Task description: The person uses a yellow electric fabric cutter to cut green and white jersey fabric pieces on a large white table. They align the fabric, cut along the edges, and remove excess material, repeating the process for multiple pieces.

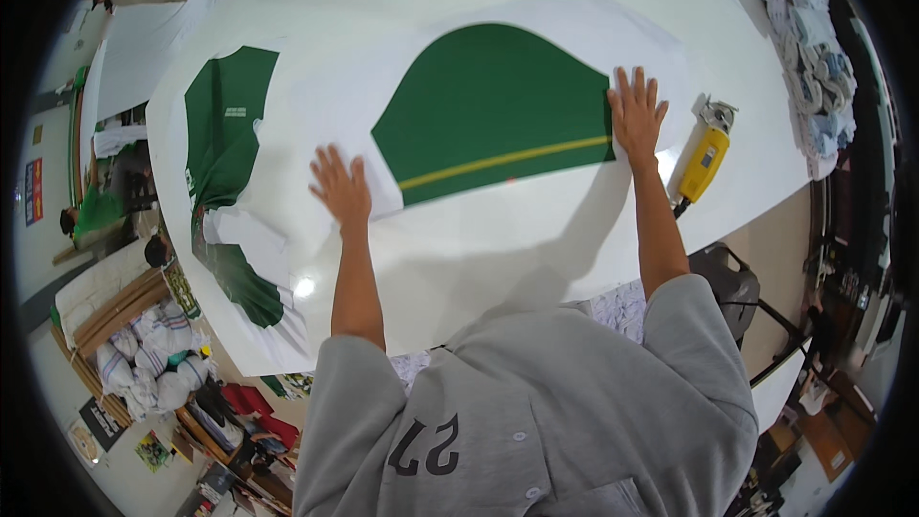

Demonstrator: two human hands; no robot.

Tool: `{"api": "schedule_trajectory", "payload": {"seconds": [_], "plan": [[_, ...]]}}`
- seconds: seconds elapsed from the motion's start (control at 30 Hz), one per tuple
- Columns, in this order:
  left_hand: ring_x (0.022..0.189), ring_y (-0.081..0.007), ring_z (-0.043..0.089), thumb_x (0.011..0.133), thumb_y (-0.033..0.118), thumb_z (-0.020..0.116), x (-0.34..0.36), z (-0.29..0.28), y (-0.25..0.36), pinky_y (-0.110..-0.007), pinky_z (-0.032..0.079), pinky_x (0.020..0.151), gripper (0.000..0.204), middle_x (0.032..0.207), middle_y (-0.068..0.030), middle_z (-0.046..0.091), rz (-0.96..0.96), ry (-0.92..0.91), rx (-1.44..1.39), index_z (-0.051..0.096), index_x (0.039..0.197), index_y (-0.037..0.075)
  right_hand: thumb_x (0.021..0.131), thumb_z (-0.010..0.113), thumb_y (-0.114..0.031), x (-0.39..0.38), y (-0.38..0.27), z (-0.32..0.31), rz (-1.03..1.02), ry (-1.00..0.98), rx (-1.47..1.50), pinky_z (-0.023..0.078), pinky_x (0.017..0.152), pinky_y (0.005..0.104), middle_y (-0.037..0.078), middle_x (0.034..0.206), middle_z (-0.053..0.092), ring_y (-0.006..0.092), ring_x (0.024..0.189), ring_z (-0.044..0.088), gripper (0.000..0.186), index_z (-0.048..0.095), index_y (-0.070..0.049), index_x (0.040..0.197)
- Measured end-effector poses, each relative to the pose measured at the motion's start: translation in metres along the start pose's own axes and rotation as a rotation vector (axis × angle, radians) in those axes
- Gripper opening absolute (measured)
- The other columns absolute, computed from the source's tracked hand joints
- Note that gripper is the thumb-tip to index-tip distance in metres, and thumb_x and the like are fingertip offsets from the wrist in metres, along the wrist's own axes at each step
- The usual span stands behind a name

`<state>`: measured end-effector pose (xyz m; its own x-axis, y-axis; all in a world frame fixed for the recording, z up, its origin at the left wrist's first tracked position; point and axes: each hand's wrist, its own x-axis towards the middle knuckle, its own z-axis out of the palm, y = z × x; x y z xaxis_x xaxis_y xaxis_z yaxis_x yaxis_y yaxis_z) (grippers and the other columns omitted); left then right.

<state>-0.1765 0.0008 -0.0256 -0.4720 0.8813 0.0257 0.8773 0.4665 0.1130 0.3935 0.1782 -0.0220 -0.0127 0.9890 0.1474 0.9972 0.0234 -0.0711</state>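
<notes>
Left hand (pixel 342 190), right hand (pixel 636 117) — splayed palms-down, flanking green cloth (pixel 493 105)

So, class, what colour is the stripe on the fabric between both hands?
The stripe is yellow, on green fabric; the head view shows it best.

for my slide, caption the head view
Left hand and right hand flank a green, yellow-striped panel; yellow tool at right.

Between left hand (pixel 342 187) and right hand (pixel 636 117): matt cloth panel (pixel 498 101); outside the latter: plastic cutter (pixel 706 157), metal head (pixel 718 115); beneath: glossy tabletop (pixel 431 278)
</notes>
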Motion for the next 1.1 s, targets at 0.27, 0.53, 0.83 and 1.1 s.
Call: {"api": "schedule_trajectory", "payload": {"seconds": [0.27,0.53,0.83,1.1], "plan": [[0.172,-0.0425,0.009,0.119,0.055,0.037,-0.130,-0.019,-0.064,-0.074,0.009,0.131,0.072,0.188,-0.0121,0.012,-0.124,-0.088,0.032,0.025,0.179,0.017,0.107,0.070,-0.041,-0.109,0.024,-0.056,0.001,-0.122,0.248,0.031,0.128,0.0661,0.019,0.175,0.042,0.0405,0.161,0.040,0.061,0.057,-0.019,0.163],[0.172,-0.0438,0.006,0.118,0.061,0.032,-0.188,-0.030,-0.085,-0.078,0.007,0.129,0.076,0.189,-0.0108,0.007,-0.277,-0.094,0.022,0.020,0.180,0.020,0.082,0.088,-0.062,-0.032,0.164,-0.054,0.821,-0.007,0.350,0.059,0.100,0.0564,0.025,0.131,0.070,0.0417,0.118,0.072,0.106,0.051,0.009,0.152],[0.172,-0.0434,0.006,0.119,0.060,0.031,-0.220,-0.015,-0.114,-0.078,0.006,0.129,0.072,0.188,-0.0123,0.009,-0.354,-0.005,0.030,0.024,0.179,0.021,0.102,0.077,-0.040,-0.147,0.149,-0.095,0.775,-0.252,1.704,0.070,0.082,0.0491,0.017,0.109,0.074,0.0350,0.097,0.079,0.057,0.056,-0.002,0.139],[0.170,-0.0441,0.017,0.120,0.057,0.031,-0.219,-0.002,-0.105,-0.079,0.016,0.127,0.070,0.186,-0.0182,0.018,-0.263,0.108,0.004,0.032,0.176,0.016,0.094,0.078,-0.015,-0.330,0.036,-0.182,0.836,-0.427,1.547,0.067,0.077,0.0413,0.019,0.123,0.070,0.0280,0.101,0.075,0.072,0.047,-0.006,0.159]]}}
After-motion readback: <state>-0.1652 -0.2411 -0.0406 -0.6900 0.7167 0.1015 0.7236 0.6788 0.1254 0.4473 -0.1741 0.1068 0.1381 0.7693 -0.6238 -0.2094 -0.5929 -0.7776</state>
